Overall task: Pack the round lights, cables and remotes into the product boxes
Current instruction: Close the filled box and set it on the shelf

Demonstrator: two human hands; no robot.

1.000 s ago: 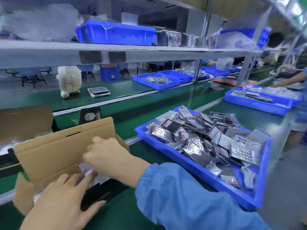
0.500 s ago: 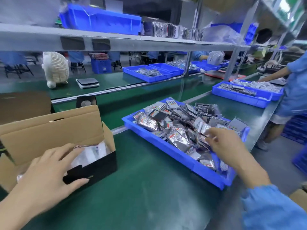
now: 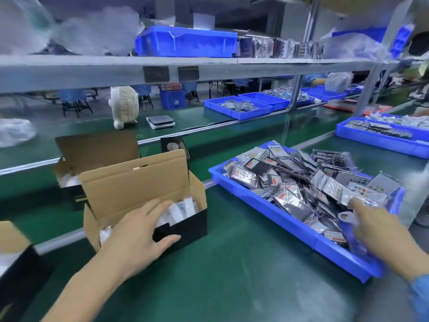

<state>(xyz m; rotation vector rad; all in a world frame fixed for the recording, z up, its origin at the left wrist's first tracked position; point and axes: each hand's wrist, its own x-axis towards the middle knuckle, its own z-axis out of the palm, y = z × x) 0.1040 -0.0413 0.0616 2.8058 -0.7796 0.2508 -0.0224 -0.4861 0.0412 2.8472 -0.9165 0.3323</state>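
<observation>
An open product box (image 3: 183,228), black outside and brown cardboard inside, stands on the green belt with its lid flap (image 3: 137,180) up. White plastic-wrapped parts (image 3: 181,210) lie inside it. My left hand (image 3: 137,231) rests on the box with straight fingers over the contents and the thumb against the black front. To the right, a blue tray (image 3: 267,205) holds several bagged remotes (image 3: 290,177). My right hand (image 3: 380,231) is in the tray's near right end among the bags. It is blurred, and its grip is unclear.
A second open box (image 3: 76,182) stands behind at the left, and another box (image 3: 14,259) sits at the left edge. Across the belt are a small white fan (image 3: 124,105), a scale (image 3: 160,122) and more blue trays (image 3: 380,138). A grey shelf (image 3: 92,70) runs overhead.
My right hand left the box, crossed to the blue tray and now digs at its near right end. My left hand stayed on the box, its thumb now on the black front.
</observation>
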